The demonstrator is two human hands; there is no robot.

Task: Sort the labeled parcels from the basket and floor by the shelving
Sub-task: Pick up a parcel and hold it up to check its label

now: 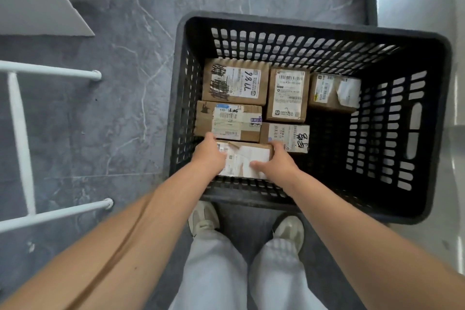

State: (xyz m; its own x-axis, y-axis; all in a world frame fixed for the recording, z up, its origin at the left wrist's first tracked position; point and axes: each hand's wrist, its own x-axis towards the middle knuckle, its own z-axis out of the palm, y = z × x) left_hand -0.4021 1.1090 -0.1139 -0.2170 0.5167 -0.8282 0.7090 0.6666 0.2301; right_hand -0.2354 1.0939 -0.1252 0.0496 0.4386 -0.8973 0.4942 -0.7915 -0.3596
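Scene: A person stands over a black slotted basket [302, 23] at centre right of the frame, both bare forearms reaching down into it.
Held carton: The nearest parcel [245, 160], brown card with a white label, sits at centre frame against the basket's lower wall, between the two hands.
Left hand: The left hand [208, 152] is curled over the carton's left end, its fingertips at the far edge beside the taped parcel [229, 121].
Right hand: The right hand [278, 161] clasps the right end, with the thumb laid across the label and the fingers wrapped round the far corner.
Lift: Whether the carton rests on the basket bottom or is raised off it cannot be told.
Middle row: The taped parcel lies just above the left hand. A scribbled parcel [289, 136] with bold black handwriting lies just above the right hand.
Upper row: From left to right lie a hand-numbered parcel [235, 82], a tall-label parcel [288, 94] and a small parcel [333, 92], which is tilted.
Surroundings: A white shelving frame [18, 118] crosses the left edge over a grey marbled floor [125, 33]. Pale trousers [214, 272] and light shoes [203, 216] show at bottom centre, with the toes at the basket's lower rim.
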